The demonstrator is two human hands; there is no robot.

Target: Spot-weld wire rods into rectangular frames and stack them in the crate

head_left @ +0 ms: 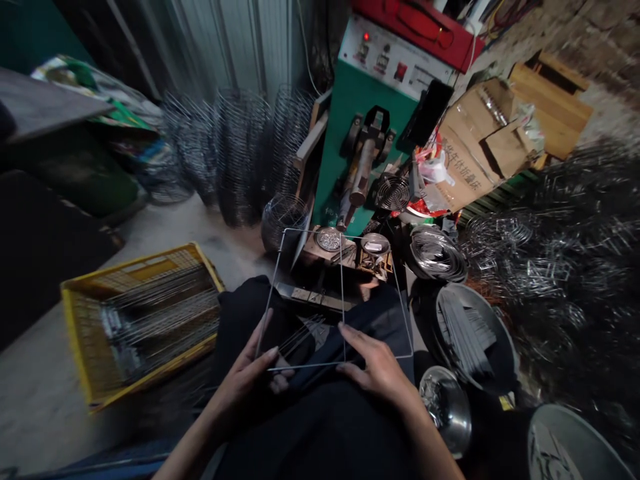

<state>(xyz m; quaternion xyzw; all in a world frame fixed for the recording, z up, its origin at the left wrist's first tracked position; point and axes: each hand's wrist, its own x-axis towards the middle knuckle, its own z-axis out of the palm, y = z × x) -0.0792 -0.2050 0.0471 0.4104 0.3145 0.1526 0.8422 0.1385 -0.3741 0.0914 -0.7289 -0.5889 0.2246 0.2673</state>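
Observation:
A thin wire frame [305,365], roughly rectangular with one straight middle wire, is held above my lap. Its far side reaches the front of a green spot welder [325,180], just under the machine's thick metal arm [359,177]. At the frame's near left corner, my left hand [257,367] grips the wire between thumb and fingers. My right hand [373,360] pinches the near end of the middle wire. Several loose straight wires [300,335] show beside my left fingers; whether that hand holds them too, I cannot tell.
A yellow crate [80,340] of straight wires sits at left. Wire coils [243,153] are stacked behind it. On the right are a metal bowl [457,413], a basin of flat strips [507,347], a cardboard box [470,160] and heaped wire parts [545,267]. Small dishes [329,239] stand below the welder.

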